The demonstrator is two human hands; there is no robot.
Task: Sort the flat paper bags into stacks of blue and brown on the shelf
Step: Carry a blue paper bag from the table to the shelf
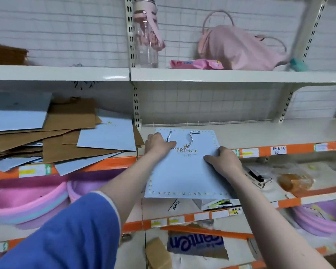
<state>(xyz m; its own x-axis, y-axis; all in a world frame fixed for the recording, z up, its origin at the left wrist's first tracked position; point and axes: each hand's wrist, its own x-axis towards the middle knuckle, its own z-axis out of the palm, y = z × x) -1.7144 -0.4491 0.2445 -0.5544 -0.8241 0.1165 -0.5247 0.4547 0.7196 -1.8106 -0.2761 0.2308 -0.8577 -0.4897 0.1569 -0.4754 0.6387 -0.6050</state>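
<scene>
At bottom left, nearest the camera, a blue sleeve [62,235] fills the corner, cut off by the frame edge. Lowest shelves are blurry: a torn printed wrapper [197,244] and cardboard scraps, contents unreadable. Stacked pink and purple basins [25,199] sit lower left, more purple ones [318,218] lower right; nothing visible inside them.

Mid distance: both hands on one blue paper bag [184,164], printed PRINCE, rope handle lying flat on its face. The bag lies half on the middle shelf [270,133], its near end overhanging the orange price strip [291,149]. Left hand [158,144] lies on the bag's top left, over the handle, fingers mostly straight. Right hand [224,160] is on the right edge, fingers spread on the face; thumb hidden, so cannot tell if it pinches the edge.

To the left, same shelf level, a mixed pile [62,136] of blue and brown flat bags, overlapping at angles, some overhanging the front; lower layers hidden.

Further back, white grid wall panel [202,101]. Upper shelf: clear bottle [145,35] with pink strap, top cut off; pink packet [196,64]; pink bag [239,47], motion-blurred; teal item [299,65], unidentifiable. Far left, a brown stack [7,55], partly cut off.
</scene>
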